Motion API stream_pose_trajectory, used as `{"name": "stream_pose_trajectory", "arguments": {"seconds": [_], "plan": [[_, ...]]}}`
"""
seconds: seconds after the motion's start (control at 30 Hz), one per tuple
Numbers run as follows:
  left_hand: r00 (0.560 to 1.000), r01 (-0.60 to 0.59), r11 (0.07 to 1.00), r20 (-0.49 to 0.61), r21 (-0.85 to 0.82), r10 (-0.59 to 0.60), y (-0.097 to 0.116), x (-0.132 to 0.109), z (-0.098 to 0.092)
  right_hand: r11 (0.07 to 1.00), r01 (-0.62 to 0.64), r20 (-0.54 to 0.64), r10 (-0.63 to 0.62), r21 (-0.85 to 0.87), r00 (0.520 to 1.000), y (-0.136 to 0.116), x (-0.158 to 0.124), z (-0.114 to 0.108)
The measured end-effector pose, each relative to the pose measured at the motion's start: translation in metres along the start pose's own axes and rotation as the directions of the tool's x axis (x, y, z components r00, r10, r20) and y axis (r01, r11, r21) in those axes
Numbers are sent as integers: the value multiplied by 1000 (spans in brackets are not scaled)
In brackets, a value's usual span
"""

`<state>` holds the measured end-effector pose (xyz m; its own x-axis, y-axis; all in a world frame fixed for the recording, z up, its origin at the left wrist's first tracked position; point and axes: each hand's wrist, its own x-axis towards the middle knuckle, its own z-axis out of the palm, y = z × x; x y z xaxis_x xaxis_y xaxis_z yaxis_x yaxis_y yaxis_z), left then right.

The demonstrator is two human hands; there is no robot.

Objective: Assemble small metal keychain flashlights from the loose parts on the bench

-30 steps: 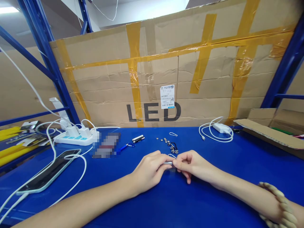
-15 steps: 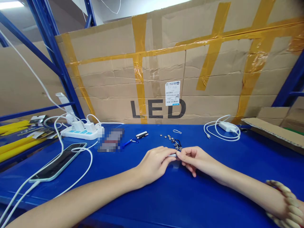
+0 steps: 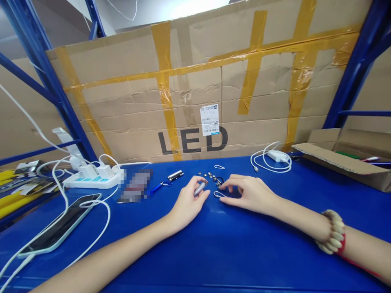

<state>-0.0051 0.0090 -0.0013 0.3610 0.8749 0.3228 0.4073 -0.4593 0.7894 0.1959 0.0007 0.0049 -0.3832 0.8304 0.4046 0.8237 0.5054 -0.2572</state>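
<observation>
My left hand [image 3: 190,200] is closed around a small silver cylinder [image 3: 200,188], whose end points up to the right. My right hand [image 3: 249,193] has its thumb and index finger apart, beside a cluster of small dark and metallic parts [image 3: 218,182]. A silver carabiner clip [image 3: 218,194] lies at its thumb tip; whether the thumb touches it is unclear. Several small round metal cells [image 3: 209,174] lie just behind, and another silver clip [image 3: 219,167] is farther back. Left of them are silver cylinders [image 3: 175,175] and a blue cylinder with a clip [image 3: 157,188].
A phone [image 3: 61,224] with white cables and a power strip [image 3: 94,179] are on the left of the blue table [image 3: 232,252]. A coiled white cable with an adapter [image 3: 277,156] and an open cardboard box [image 3: 345,162] are at the right. Taped cardboard stands behind.
My hands have moved apart. The silver cylinder stays in my left hand, and my right hand has opened beside the small parts. A second clip now shows near my right thumb. The view has turned right.
</observation>
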Motion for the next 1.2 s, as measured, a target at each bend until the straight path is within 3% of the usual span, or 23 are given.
{"name": "stream_pose_trajectory", "arguments": {"seconds": [0.13,0.27,0.37,0.57,0.7,0.87,1.07,1.2], "plan": [[998,62,997,16,-35,-62,-6,5,0,999,-38,95,35,29,995,-5,-1,2],[995,99,994,-23,-51,-100,-10,8,-1,998,-42,117,36,50,993,-13,-3,1],[997,76,997,-24,-14,-77,-7,6,-1,996,-10,105,1,86,994,-19,-6,2],[994,8,998,110,61,-15,2,0,1,988,48,20,-51,144,998,-21,-8,5],[977,-51,999,208,11,48,2,-1,2,981,119,31,-125,151,992,-18,-8,5],[972,-105,994,209,-12,105,0,-2,0,981,75,-29,-71,177,997,-16,-9,9],[965,-165,986,209,23,157,4,-5,0,962,274,20,-274,12,962,-21,-11,9],[964,-177,983,210,52,163,4,-6,1,950,291,77,-284,-115,956,-26,-12,12]]}}
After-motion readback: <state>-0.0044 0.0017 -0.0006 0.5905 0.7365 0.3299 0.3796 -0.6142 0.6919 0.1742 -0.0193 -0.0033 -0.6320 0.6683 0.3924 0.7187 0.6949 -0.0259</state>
